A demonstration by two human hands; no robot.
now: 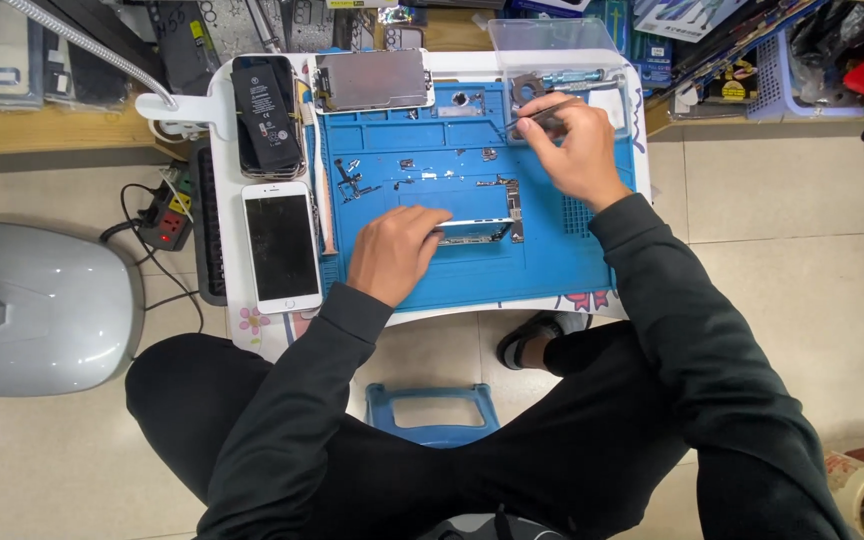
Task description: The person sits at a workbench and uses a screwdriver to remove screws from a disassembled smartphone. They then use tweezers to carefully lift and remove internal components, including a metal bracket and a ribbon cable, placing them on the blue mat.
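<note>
Blue silicone mat (562, 275) covered the worktop; the left hand (392, 252) pressed, fingers curled, on the opened phone frame (480, 222) at its middle. The right hand (574, 145) pinched tweezers (535, 117) over the parts tray, seemingly mid-disassembly; picking a small part called for a fine, steady grip.

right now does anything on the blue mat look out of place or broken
Nothing looks broken or spilled. The phone frame under the left hand lies open with small parts scattered loose across the blue mat, as in a teardown. The right hand holds tweezers by the mat's top tray.
</note>
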